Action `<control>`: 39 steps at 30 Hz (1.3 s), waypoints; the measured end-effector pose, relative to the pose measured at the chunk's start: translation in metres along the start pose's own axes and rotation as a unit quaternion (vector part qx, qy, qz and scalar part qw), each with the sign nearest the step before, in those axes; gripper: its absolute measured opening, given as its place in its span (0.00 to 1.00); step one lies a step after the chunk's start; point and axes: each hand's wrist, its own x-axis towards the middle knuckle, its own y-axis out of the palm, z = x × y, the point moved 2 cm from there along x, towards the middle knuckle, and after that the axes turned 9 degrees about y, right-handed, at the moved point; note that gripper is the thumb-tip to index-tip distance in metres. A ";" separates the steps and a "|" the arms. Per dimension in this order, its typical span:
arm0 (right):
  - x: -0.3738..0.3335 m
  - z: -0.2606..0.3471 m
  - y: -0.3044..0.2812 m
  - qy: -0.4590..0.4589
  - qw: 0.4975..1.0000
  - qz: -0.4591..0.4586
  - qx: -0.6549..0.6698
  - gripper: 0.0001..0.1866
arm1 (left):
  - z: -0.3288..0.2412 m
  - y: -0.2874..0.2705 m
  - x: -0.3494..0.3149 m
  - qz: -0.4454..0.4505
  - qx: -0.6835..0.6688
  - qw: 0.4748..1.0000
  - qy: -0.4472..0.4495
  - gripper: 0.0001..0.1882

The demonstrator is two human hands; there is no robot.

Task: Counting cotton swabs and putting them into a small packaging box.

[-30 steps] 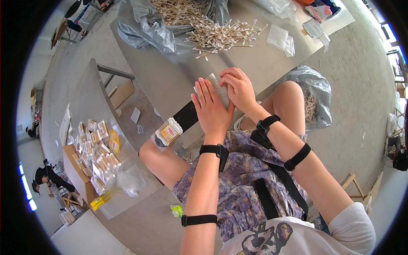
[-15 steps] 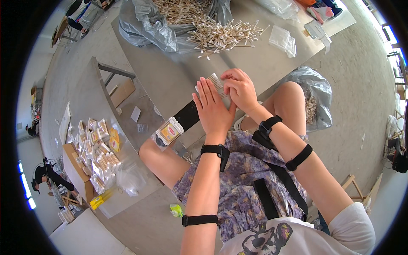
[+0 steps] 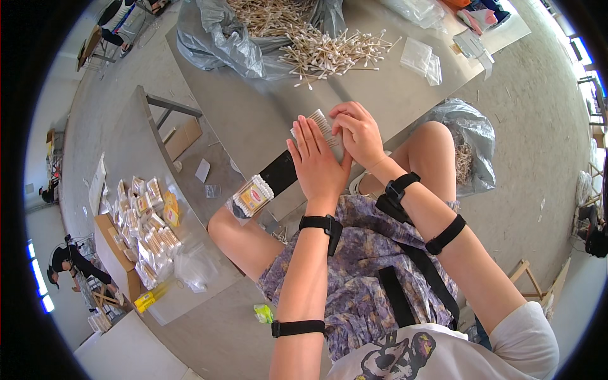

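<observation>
My left hand (image 3: 318, 166) lies flat with fingers stretched out, resting over a row of cotton swabs (image 3: 321, 119) at the table edge. The white swab tips show beyond its fingertips and beside them. Close on the right, my right hand (image 3: 358, 134) has its fingers curled in a pinch at the row's right side; what they hold, if anything, is hidden. From under my left hand a black strip (image 3: 278, 172) runs toward the lower left. At its end is a clear pack of cotton swabs (image 3: 254, 196) with a yellow label.
A grey plastic bag (image 3: 218, 47) spills a heap of loose swabs (image 3: 335, 54) on the metal table (image 3: 244, 104). Clear bags (image 3: 421, 61) lie right of it. Packed swabs (image 3: 149, 221) cover a left-hand table. Another swab bag (image 3: 472, 158) stands beside my right knee.
My right hand's fingers have shifted slightly at the row's edge. My left hand stays in place over the swabs.
</observation>
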 end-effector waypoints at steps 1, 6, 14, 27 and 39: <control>0.000 0.000 0.000 -0.003 1.000 0.002 -0.006 0.05 | 0.000 0.000 0.000 -0.001 0.002 1.000 0.001 0.53; 0.000 0.000 0.000 -0.020 1.000 0.004 -0.021 0.06 | 0.000 0.000 0.000 -0.002 0.001 1.000 0.002 0.53; 0.001 0.001 0.000 -0.010 1.000 -0.011 -0.012 0.05 | -0.001 -0.002 0.000 -0.014 -0.010 1.000 0.003 0.52; 0.000 -0.001 0.002 -0.014 0.999 0.000 -0.041 0.04 | 0.000 -0.002 -0.001 -0.018 -0.014 1.000 0.006 0.51; 0.002 0.002 0.002 -0.023 0.999 -0.007 -0.043 0.05 | 0.000 -0.002 0.000 -0.008 -0.001 1.000 0.003 0.52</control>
